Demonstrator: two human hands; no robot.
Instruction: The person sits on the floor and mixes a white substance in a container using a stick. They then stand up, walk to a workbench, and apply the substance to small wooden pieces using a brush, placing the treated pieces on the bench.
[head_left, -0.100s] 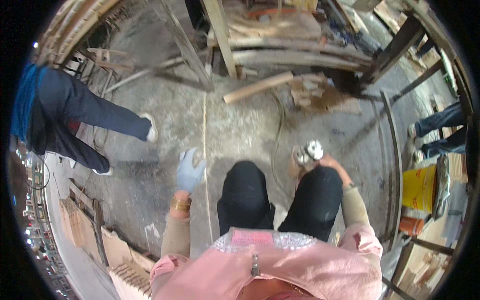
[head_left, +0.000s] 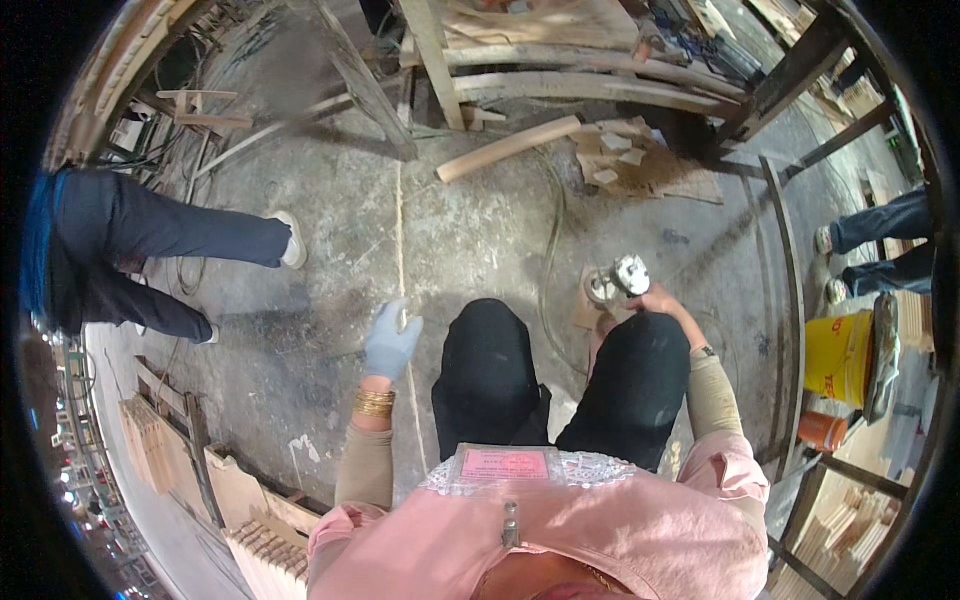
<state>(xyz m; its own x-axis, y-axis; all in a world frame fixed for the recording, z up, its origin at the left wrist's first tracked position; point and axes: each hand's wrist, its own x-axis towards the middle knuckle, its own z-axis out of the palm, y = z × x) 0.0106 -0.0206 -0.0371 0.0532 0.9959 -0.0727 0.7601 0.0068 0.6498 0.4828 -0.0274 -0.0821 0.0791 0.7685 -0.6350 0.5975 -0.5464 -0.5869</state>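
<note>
Your left hand (head_left: pixel 392 342) loose, right hand (head_left: pixel 655 299) on tool (head_left: pixel 618 280)

Gloved, the left hangs half-curled, thumb apart, beside your left knee (head_left: pixel 488 332); the right, its forearm (head_left: pixel 712 395) angled inward, grips the silver tool just past your right knee (head_left: pixel 648 345).

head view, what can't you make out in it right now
All in the head view:
- Right hand: its full grip on the silver tool, partly covered by the right knee.
- Co-worker on the left: head, cut off by the dark rim.
- Person on the right: upper body, cut off near the dark rim.
</note>
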